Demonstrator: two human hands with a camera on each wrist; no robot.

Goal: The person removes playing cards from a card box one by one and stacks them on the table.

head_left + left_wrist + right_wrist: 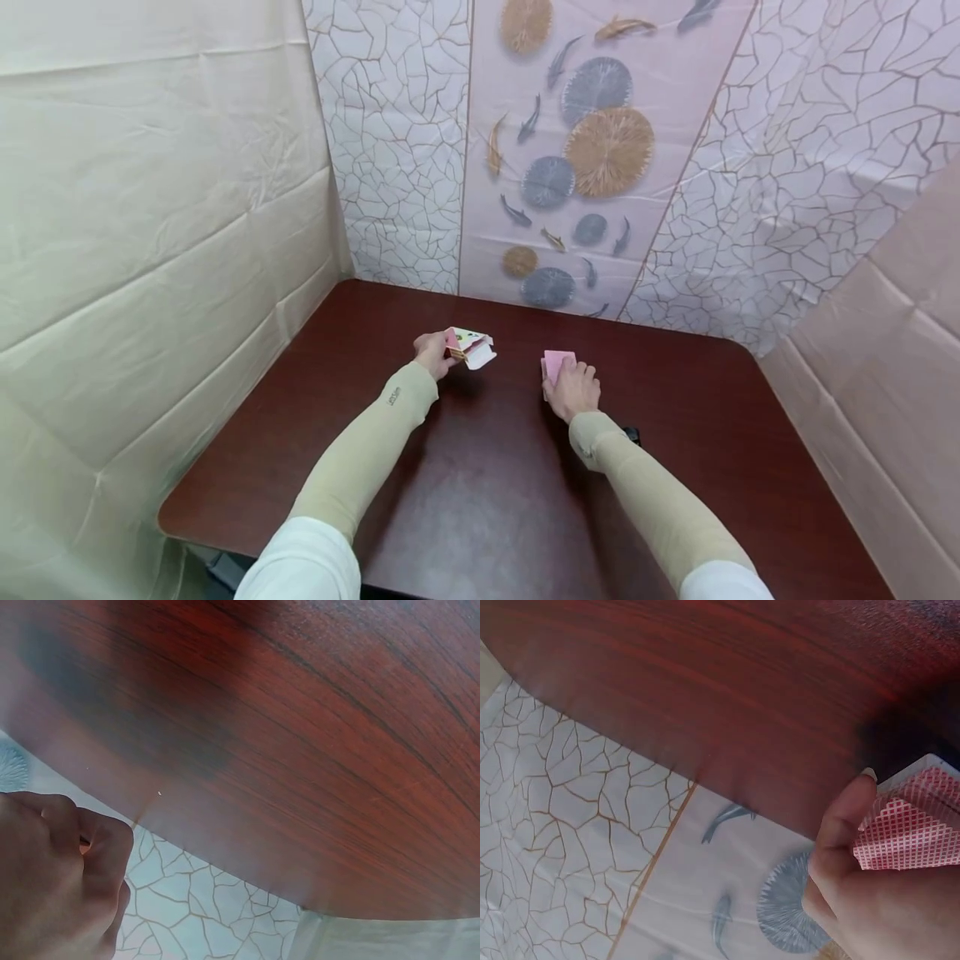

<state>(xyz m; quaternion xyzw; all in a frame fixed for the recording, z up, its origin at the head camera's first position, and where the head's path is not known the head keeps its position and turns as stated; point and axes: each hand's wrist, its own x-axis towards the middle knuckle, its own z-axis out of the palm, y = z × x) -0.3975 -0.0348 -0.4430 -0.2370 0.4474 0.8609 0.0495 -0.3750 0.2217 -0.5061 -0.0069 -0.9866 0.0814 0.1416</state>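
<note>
My left hand (432, 355) grips a small open card box (471, 342), white and pink with coloured marks, its white flap (481, 355) sticking out to the right. In the left wrist view the curled left hand (56, 874) hides nearly all of the box. To the right, my right hand (574, 390) holds a pink-looking deck of playing cards (558, 362) close over the table. The right wrist view shows the red checkered back of the deck (911, 836), with a finger (840, 821) of the right hand curled at its edge.
Both hands are over the dark reddish-brown table (465, 492). A patterned cloth (547, 242) with fish and round leaves hangs behind its far edge, and beige cloth (165, 250) hangs along the left side. A dark band (632, 435) shows at the right wrist.
</note>
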